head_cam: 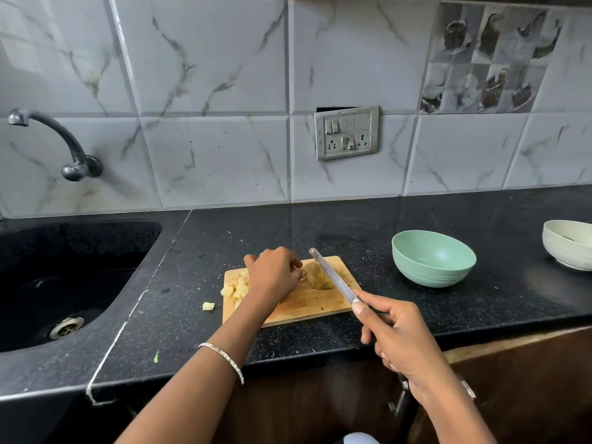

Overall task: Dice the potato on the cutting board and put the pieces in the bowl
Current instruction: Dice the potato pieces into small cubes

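Note:
A wooden cutting board point(307, 304) lies on the black counter. A yellow potato piece point(317, 278) rests on its far half. My left hand point(275, 274) presses fingertips on the potato's left side. My right hand point(397, 334) grips the handle of a knife point(333, 275), whose blade lies across the potato. Several diced pieces point(237, 288) are heaped at the board's left edge, partly hidden by my left hand. One cube point(208, 306) sits on the counter left of the board. A green bowl point(432, 257) stands to the right, and I see nothing inside it.
A black sink point(64, 283) with a drain fills the left, with a tap point(64, 142) above it. A white bowl point(567, 248) stands at the far right edge. A socket plate point(347, 133) is on the tiled wall. The counter's front edge runs just below the board.

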### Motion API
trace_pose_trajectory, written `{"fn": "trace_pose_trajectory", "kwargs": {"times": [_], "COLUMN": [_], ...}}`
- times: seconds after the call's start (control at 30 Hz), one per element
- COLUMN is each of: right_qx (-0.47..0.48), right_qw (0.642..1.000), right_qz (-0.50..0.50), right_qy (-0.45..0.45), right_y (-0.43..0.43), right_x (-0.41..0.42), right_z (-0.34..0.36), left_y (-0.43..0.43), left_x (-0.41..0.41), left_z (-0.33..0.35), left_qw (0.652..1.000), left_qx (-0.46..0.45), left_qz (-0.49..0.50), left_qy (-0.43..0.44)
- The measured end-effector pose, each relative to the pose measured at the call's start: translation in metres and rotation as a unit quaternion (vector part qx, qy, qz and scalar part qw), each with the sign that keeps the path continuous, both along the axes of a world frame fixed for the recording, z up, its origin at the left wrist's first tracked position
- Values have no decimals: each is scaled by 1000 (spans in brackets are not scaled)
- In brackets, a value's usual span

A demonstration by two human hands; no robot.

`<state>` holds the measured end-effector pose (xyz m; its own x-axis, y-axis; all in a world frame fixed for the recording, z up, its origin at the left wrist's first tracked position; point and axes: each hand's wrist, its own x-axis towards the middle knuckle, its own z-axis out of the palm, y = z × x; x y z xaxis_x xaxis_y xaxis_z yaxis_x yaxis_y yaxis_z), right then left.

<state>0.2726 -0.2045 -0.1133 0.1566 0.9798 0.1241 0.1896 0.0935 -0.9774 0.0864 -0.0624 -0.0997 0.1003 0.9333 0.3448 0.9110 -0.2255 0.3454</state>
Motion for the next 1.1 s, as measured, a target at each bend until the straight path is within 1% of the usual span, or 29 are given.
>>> {"fn": "trace_pose_trajectory", "kwargs": {"times": [0.13,0.3,0.43,0.53,0.63,0.73,0.83,1.0,1.1], "right_qx": [-4,-2,2,3,13,16,13,6,-6], "right_qw": [1000,1000,1000,998,994,984,966,943,933], "right_qz": [3,2,1,1,-6,-30,-43,-42,-36], "right_qy": [-6,-12,-24,-56,-108,-176,-254,-331,-358], "right_y": [0,0,1,2,4,8,13,13,11], "right_x": [-2,-4,-8,-12,-18,-25,-34,-48,-53], "right_z": [-2,-2,-4,-6,-9,-11,-17,-10,-3], "left_y": [2,1,0,-3,-4,-1,-1,-3,-5], "left_x": [2,0,-10,-20,-24,-25,-24,-21,-21], "left_z": [-7,-8,-7,-2,2,3,0,-3,-4], "left_qw": [1000,999,999,997,995,996,997,998,998], "left_qx": [6,6,2,-34,-71,-75,-70,-54,-48], "left_qz": [12,20,43,65,66,55,39,35,34], "left_qy": [-6,-37,-5,31,33,12,8,0,-5]}}
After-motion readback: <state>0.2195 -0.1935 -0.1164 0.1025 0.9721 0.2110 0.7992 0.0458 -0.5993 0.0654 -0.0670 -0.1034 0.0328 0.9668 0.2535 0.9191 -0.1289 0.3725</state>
